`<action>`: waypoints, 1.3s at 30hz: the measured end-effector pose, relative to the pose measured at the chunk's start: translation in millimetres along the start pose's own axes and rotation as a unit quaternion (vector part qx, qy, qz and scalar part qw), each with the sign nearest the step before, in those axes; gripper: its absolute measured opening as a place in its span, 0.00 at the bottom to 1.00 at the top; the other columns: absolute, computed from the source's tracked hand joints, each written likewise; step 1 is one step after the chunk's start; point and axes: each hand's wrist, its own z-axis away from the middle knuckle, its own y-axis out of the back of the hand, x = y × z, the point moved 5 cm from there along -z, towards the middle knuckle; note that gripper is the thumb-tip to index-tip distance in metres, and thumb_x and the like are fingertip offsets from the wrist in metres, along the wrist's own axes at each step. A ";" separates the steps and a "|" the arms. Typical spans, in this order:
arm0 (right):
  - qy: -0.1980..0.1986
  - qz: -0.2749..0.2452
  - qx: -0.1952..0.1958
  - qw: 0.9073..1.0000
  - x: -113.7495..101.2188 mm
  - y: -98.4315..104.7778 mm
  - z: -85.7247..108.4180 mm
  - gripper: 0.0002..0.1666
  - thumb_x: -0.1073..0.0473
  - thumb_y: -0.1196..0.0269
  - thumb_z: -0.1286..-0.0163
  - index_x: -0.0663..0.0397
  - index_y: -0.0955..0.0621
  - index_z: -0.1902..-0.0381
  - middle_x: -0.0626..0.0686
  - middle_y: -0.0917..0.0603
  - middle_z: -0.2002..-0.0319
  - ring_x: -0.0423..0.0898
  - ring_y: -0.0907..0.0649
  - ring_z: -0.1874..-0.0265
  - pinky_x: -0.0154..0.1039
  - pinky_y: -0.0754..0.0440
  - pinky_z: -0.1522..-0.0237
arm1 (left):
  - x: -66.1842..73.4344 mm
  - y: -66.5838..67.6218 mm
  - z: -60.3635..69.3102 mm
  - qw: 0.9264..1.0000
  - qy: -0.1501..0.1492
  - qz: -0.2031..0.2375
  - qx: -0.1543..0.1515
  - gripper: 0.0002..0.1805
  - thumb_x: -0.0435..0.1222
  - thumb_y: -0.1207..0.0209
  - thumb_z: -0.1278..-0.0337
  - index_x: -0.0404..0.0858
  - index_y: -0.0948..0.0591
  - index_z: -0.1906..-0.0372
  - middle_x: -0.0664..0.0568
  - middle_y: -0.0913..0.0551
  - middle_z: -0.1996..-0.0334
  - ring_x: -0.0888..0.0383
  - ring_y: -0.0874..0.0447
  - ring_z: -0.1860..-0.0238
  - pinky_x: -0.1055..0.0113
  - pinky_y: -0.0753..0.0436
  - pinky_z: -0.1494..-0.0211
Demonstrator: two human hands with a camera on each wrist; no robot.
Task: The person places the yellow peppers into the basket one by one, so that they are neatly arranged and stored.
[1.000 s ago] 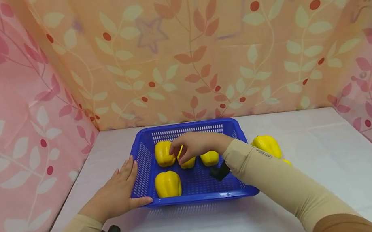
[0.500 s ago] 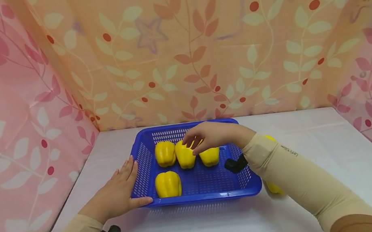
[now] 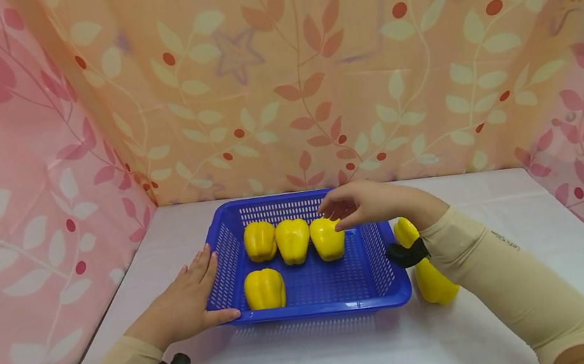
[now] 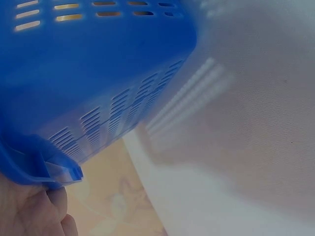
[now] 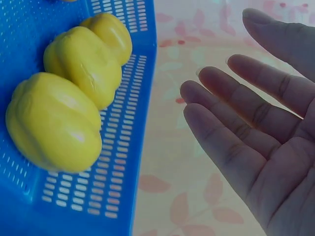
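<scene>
A blue basket (image 3: 325,308) holds several yellow peppers: three in a row at the back, among them the rightmost one (image 3: 328,240), and one (image 3: 265,289) at the front left. The left hand (image 3: 185,303) rests on the basket's left rim, fingers extended and thumb on the front corner; in the left wrist view part of that hand (image 4: 34,211) touches the rim. The right hand (image 3: 368,203) is above the basket's back right part, holding nothing. In the right wrist view its fingers (image 5: 231,132) are spread, beside the basket wall (image 5: 130,142).
On the white table (image 3: 508,223), right of the basket, lie yellow peppers (image 3: 435,283), partly hidden by the right forearm. Patterned cloth (image 3: 309,76) hangs behind the table and on both sides.
The right hand has moved right, from over the left and middle back peppers to the basket's right part. More of the back row and of the peppers outside shows. The left hand stays put.
</scene>
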 end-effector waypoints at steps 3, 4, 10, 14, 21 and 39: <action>-0.006 -0.009 0.010 1.000 3.4 4.0 9.2 0.22 0.58 0.35 0.41 0.49 0.24 0.48 0.48 0.21 0.51 0.44 0.20 0.53 0.37 0.21 0.53 | -0.5 -0.5 0.0 1.000 -0.001 -0.002 0.000 0.64 0.75 0.57 0.62 0.30 0.53 0.30 0.38 0.61 0.29 0.41 0.61 0.29 0.44 0.52 0.32; -0.008 -0.011 0.014 1.000 4.7 5.4 12.6 0.22 0.58 0.35 0.41 0.49 0.24 0.48 0.48 0.21 0.51 0.45 0.20 0.53 0.38 0.21 0.52 | -0.7 -0.7 -0.1 1.000 -0.001 -0.003 0.001 0.64 0.75 0.58 0.62 0.30 0.53 0.30 0.38 0.61 0.29 0.41 0.61 0.29 0.44 0.52 0.32; -0.017 0.004 0.047 0.999 16.0 16.4 35.1 0.22 0.53 0.35 0.42 0.48 0.23 0.49 0.48 0.20 0.53 0.46 0.20 0.53 0.40 0.21 0.52 | -1.2 -0.5 -0.1 1.000 -0.001 -0.001 0.004 0.64 0.76 0.58 0.63 0.30 0.52 0.30 0.37 0.60 0.29 0.41 0.60 0.30 0.44 0.52 0.32; -0.029 0.000 0.067 0.997 26.2 24.7 52.9 0.21 0.53 0.35 0.41 0.48 0.23 0.49 0.49 0.19 0.53 0.47 0.20 0.53 0.40 0.21 0.52 | -1.3 -0.3 -0.2 1.000 -0.005 -0.007 0.007 0.64 0.76 0.59 0.63 0.30 0.52 0.30 0.37 0.60 0.29 0.41 0.59 0.30 0.44 0.51 0.32; -0.057 -0.013 0.082 0.995 49.8 32.7 82.9 0.24 0.56 0.37 0.39 0.56 0.25 0.46 0.55 0.21 0.51 0.51 0.21 0.51 0.40 0.22 0.51 | -0.9 0.0 0.0 1.000 -0.004 -0.004 0.006 0.64 0.76 0.58 0.63 0.30 0.52 0.30 0.37 0.60 0.29 0.41 0.59 0.30 0.44 0.51 0.33; -0.130 -0.009 0.097 0.987 106.0 16.7 136.9 0.26 0.52 0.37 0.39 0.59 0.26 0.47 0.60 0.21 0.51 0.57 0.22 0.51 0.40 0.20 0.55 | -0.7 0.4 0.2 1.000 0.001 0.003 0.002 0.64 0.75 0.57 0.63 0.30 0.53 0.30 0.38 0.60 0.29 0.41 0.60 0.30 0.44 0.52 0.32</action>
